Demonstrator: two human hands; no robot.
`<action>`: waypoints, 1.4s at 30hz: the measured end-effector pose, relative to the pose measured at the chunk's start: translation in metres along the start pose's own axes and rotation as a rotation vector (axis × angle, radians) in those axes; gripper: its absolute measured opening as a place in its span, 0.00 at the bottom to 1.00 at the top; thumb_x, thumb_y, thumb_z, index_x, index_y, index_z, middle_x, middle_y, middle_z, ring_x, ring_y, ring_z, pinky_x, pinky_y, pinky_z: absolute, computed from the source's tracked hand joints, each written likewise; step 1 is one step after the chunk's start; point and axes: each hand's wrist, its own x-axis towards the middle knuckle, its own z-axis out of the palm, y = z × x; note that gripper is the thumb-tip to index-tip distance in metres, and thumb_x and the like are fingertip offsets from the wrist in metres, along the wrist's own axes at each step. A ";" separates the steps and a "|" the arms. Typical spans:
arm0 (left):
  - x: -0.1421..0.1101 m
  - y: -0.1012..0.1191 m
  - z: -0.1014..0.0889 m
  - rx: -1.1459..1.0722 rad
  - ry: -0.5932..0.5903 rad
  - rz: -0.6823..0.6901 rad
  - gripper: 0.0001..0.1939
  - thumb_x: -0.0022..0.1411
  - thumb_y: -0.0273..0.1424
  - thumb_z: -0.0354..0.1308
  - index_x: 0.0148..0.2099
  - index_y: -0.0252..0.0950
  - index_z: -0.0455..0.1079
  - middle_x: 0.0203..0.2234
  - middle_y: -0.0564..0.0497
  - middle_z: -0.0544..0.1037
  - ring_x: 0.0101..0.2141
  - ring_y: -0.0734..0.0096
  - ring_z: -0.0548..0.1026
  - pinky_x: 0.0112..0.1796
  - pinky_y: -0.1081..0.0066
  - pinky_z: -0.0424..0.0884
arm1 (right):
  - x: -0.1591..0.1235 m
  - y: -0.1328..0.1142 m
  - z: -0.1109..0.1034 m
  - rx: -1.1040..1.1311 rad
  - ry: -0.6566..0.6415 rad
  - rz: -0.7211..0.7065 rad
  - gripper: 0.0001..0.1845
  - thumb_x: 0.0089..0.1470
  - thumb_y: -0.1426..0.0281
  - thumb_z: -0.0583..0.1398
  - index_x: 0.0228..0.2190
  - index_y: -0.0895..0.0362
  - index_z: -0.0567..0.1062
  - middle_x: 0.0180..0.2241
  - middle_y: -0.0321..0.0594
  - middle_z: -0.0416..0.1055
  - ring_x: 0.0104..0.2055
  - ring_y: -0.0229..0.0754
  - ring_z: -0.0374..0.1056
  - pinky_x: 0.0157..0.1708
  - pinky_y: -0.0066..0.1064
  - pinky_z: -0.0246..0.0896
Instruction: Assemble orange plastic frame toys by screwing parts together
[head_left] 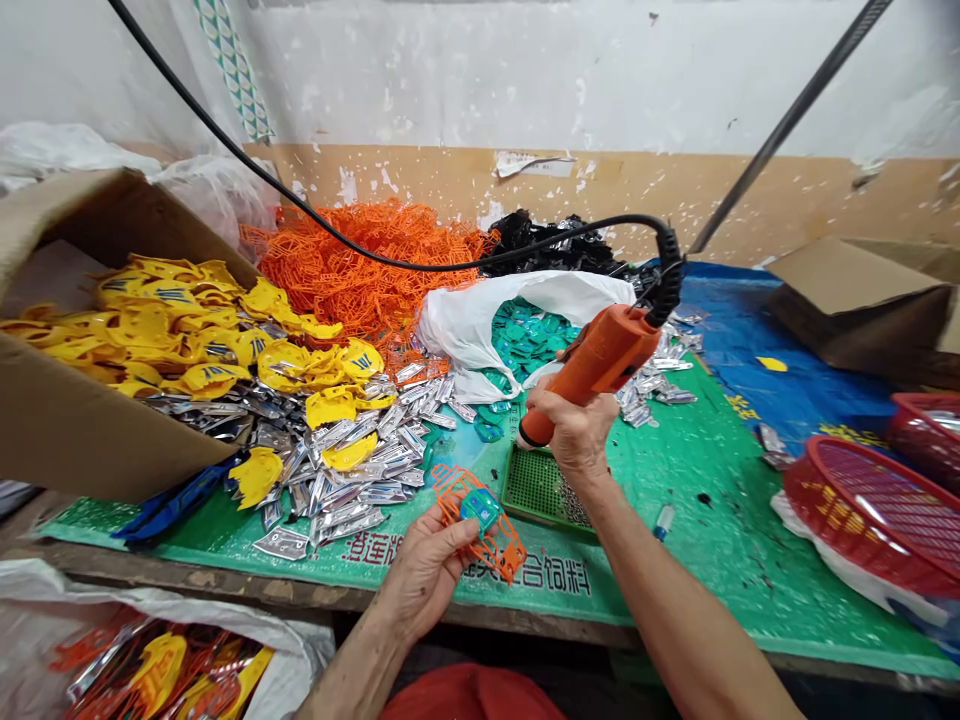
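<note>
**Right hand [566, 435] grips an orange corded power tool [592, 360] above a lattice frame [491, 530] held in the left hand [427, 575]**

The right hand is clenched around the tool's body, with the pale tip pointing down and a coiled black cable [667, 270] rising from the rear end. The left hand is curled around the orange plastic frame near the front edge of the desk [720, 540], which is covered with a green printed sheet. A teal plastic piece [480, 510] sits in the middle of the frame, and the tool's tip is near it but not touching. A green perforated tray [541, 490] lies just beneath the right hand.

Along the back edge are a heap of orange lattice frames [367, 265] and a white plastic bag [465, 325] holding teal pieces [529, 335]. At the left edge, yellow plastic pieces [172, 325] fill a cardboard box [82, 410] and spill onto silver pieces [337, 490]. Red plastic baskets [870, 510] stand at the right edge.
</note>
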 end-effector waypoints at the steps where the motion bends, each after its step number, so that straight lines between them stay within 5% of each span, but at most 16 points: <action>1: 0.000 0.000 0.000 0.000 -0.003 0.001 0.18 0.44 0.28 0.72 0.41 0.32 0.76 0.34 0.48 0.81 0.34 0.67 0.77 0.38 0.68 0.73 | 0.000 0.000 0.000 0.003 -0.002 0.000 0.07 0.34 0.72 0.65 0.20 0.58 0.72 0.19 0.31 0.68 0.21 0.37 0.63 0.26 0.34 0.61; 11: 0.001 0.000 0.000 0.000 -0.007 0.015 0.19 0.46 0.28 0.71 0.43 0.33 0.76 0.36 0.47 0.81 0.35 0.66 0.78 0.38 0.71 0.74 | 0.003 -0.001 -0.003 0.089 0.027 -0.021 0.07 0.34 0.74 0.65 0.21 0.59 0.72 0.19 0.31 0.68 0.20 0.36 0.62 0.25 0.33 0.60; 18: -0.001 0.001 0.002 -0.046 0.007 0.027 0.22 0.43 0.27 0.72 0.44 0.34 0.76 0.37 0.48 0.81 0.35 0.67 0.78 0.37 0.71 0.75 | -0.012 -0.054 -0.014 0.327 -0.069 -0.015 0.17 0.36 0.77 0.63 0.34 0.56 0.73 0.20 0.30 0.69 0.21 0.38 0.64 0.26 0.34 0.62; 23: -0.001 0.001 0.002 -0.050 0.019 0.019 0.24 0.43 0.25 0.72 0.46 0.35 0.76 0.37 0.48 0.81 0.34 0.68 0.78 0.35 0.71 0.75 | -0.038 -0.079 -0.023 0.410 -0.181 0.052 0.18 0.38 0.77 0.62 0.35 0.52 0.73 0.22 0.31 0.69 0.24 0.38 0.66 0.29 0.36 0.64; 42: -0.002 0.001 0.000 -0.081 -0.008 0.008 0.24 0.42 0.24 0.71 0.46 0.33 0.76 0.37 0.46 0.82 0.34 0.65 0.79 0.36 0.69 0.75 | -0.055 -0.070 -0.019 0.430 -0.254 0.059 0.20 0.41 0.79 0.61 0.38 0.50 0.73 0.24 0.31 0.70 0.26 0.37 0.66 0.30 0.34 0.65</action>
